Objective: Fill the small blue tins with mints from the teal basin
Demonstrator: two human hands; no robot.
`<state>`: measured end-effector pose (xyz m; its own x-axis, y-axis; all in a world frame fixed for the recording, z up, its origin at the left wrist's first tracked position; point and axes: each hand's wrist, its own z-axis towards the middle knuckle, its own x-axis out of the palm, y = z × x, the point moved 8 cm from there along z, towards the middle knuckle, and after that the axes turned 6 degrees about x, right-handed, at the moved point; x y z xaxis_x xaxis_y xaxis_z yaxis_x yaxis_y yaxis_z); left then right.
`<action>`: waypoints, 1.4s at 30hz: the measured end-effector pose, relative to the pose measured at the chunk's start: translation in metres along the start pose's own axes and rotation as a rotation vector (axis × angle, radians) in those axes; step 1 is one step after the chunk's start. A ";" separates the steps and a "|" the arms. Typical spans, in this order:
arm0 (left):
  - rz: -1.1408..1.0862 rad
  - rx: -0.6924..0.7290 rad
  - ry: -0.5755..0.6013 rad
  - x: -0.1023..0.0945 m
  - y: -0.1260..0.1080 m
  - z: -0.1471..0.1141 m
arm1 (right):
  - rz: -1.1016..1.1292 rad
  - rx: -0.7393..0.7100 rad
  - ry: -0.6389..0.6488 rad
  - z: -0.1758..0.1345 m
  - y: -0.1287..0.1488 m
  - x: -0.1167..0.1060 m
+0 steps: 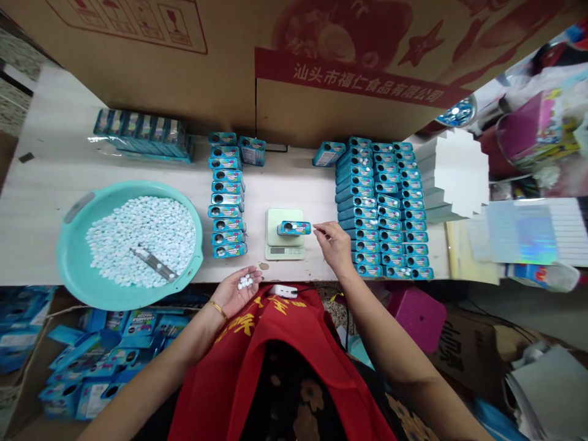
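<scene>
Broadly, a white surface (294, 184) stretched across the view, and a big brown carton (184, 73) with red printing stood along its far side. Below the left end, a cardboard box (30, 404) held a jumble of blue packets (98, 398), and a red apron (202, 392) covered the person's front. A turquoise basin (64, 245) sat at the left, its near rim overhanging the edge. At the right, a block of blue boxes (391, 236) stood packed in three columns, white bits resting on several tops, while a single row (227, 223) stood just right of the basin. The two hands were well apart: the left hand (236, 291) lay palm up at the near edge, fingers loosely curled; the right hand (333, 245) brought its thumb and fingertips close together, though whether anything was pinched there could not be made out. Between the row and the block lay a pale green scale (271, 233), and on it one blue box (301, 228), its right end just beside the right fingertips. A narrow metallic utensil (154, 263) rested in the basin on heaped white pieces (133, 229), and a few more white pieces (245, 282) lay in the left palm.
</scene>
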<state>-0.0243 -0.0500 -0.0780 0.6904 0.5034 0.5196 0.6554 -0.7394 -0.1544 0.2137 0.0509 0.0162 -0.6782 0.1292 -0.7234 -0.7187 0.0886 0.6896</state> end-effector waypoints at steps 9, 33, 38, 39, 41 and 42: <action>-0.034 -0.017 0.054 0.006 0.001 0.004 | -0.285 -0.097 0.114 0.013 0.029 0.033; 0.017 0.002 0.114 0.010 0.009 0.005 | 0.059 -0.196 0.699 -0.084 0.070 0.063; 0.001 0.012 0.056 0.001 0.007 0.006 | 0.043 0.057 0.201 -0.027 -0.007 0.021; 0.001 0.016 0.056 0.001 0.005 0.006 | 0.033 0.065 0.145 -0.019 -0.015 0.016; -0.003 0.023 0.059 0.002 0.003 0.007 | 0.013 0.047 0.099 -0.008 -0.021 0.011; -0.008 0.026 0.059 0.002 0.002 0.007 | 0.000 0.026 0.102 -0.005 -0.020 0.012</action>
<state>-0.0194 -0.0476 -0.0835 0.6666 0.4815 0.5690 0.6689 -0.7232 -0.1717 0.2193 0.0461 -0.0062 -0.6910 0.0283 -0.7223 -0.7156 0.1140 0.6891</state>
